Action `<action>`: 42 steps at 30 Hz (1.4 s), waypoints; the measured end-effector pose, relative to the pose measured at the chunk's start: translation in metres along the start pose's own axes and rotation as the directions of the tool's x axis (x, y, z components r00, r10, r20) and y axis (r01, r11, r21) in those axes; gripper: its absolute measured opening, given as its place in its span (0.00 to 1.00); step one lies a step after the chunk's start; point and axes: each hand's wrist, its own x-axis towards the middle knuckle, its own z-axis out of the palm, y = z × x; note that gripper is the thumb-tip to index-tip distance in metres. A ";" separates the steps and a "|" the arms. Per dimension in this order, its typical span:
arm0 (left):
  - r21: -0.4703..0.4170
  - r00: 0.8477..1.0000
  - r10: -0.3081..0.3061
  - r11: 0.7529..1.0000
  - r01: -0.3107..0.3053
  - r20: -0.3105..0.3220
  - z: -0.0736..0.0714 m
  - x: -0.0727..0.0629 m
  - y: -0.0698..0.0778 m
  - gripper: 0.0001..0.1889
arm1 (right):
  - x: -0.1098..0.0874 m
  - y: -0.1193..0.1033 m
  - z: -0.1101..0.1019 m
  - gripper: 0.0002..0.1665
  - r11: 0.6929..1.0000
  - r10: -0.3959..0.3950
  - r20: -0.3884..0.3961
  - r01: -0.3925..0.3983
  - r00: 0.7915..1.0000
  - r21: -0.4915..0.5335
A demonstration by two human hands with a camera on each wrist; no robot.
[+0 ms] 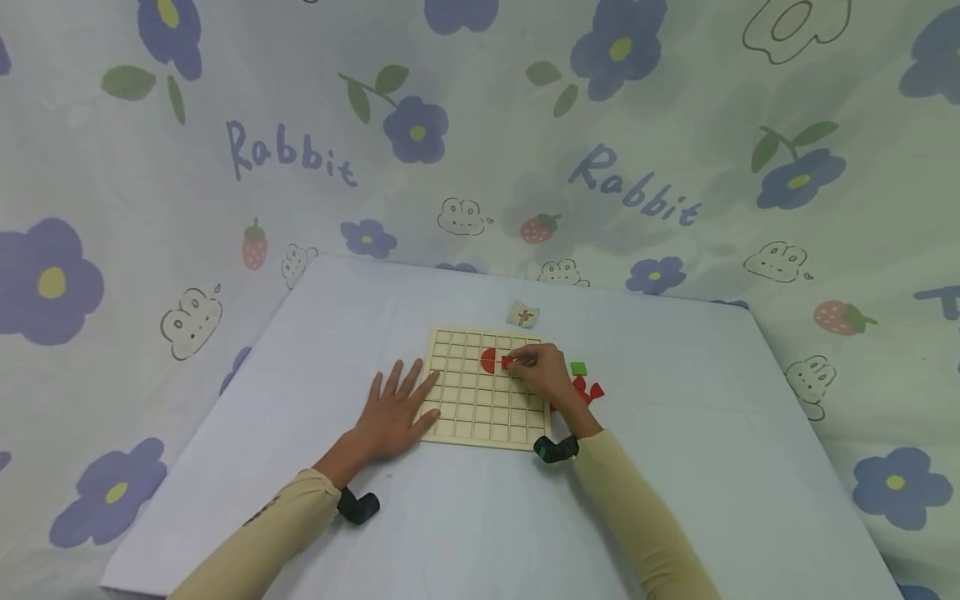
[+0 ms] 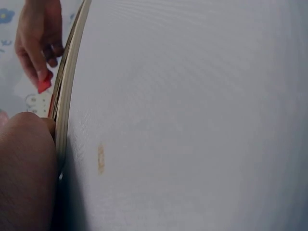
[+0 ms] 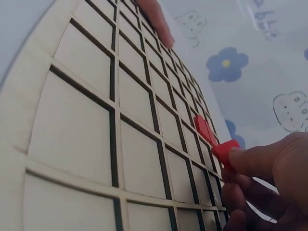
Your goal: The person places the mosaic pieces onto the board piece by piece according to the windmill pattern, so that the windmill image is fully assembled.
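I see a white-covered table [image 1: 750, 467], a pale fabric backdrop [image 1: 495, 92] behind it, printed purple flowers [image 1: 52, 283], red strawberries [image 1: 538, 227], outlined bunnies [image 1: 461, 217], purple "Rabbit" lettering [image 1: 633, 185] repeated.

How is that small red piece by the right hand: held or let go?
Held: the right hand pinches the small red piece, its thumb against it in the right-wrist view.

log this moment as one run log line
right hand: pinches red piece over grid board | left hand: touches board's left edge | beyond board: picture card | right of board: green square
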 end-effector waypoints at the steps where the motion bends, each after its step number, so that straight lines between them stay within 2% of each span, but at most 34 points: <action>1: 0.001 1.000 0.001 1.000 -0.001 0.000 0.000 0.000 0.000 0.36 | 0.001 0.000 0.001 0.07 1.000 -0.005 0.007 0.005 1.000 -0.013; 5: -0.003 1.000 0.001 1.000 -0.001 -0.002 -0.001 -0.001 0.000 0.36 | 0.007 0.001 0.004 0.07 0.996 -0.049 0.060 0.053 0.997 -0.070; 9: -0.008 1.000 0.001 1.000 -0.001 -0.002 -0.003 -0.001 0.000 0.35 | 0.012 0.002 0.008 0.07 0.979 -0.137 0.107 0.152 0.985 -0.139; 12: -0.003 1.000 0.007 1.000 -0.007 -0.001 -0.002 -0.001 0.000 0.36 | 0.013 0.002 0.010 0.07 0.960 -0.203 0.125 0.222 0.971 -0.170; 16: 0.003 1.000 0.013 1.000 -0.013 -0.001 -0.001 0.000 -0.001 0.36 | 0.009 0.002 0.010 0.06 0.951 -0.235 0.121 0.254 0.964 -0.178; 25: -0.016 1.000 0.007 1.000 -0.007 -0.012 0.004 -0.002 -0.002 0.36 | 0.006 0.009 0.005 0.08 0.978 -0.159 0.085 0.169 0.984 -0.126; 32: -0.023 1.000 0.011 1.000 -0.011 -0.011 0.003 -0.001 0.000 0.35 | -0.008 0.017 -0.012 0.09 0.983 -0.175 0.043 0.177 0.984 -0.041; 36: -0.014 1.000 0.004 1.000 -0.005 -0.006 0.001 -0.001 0.000 0.36 | -0.014 0.020 -0.025 0.08 0.983 -0.158 0.062 0.163 0.986 -0.081; 42: -0.038 1.000 0.016 0.999 -0.017 -0.020 0.000 -0.001 0.000 0.35 | -0.022 0.023 -0.043 0.09 0.976 -0.100 0.140 0.124 0.985 -0.176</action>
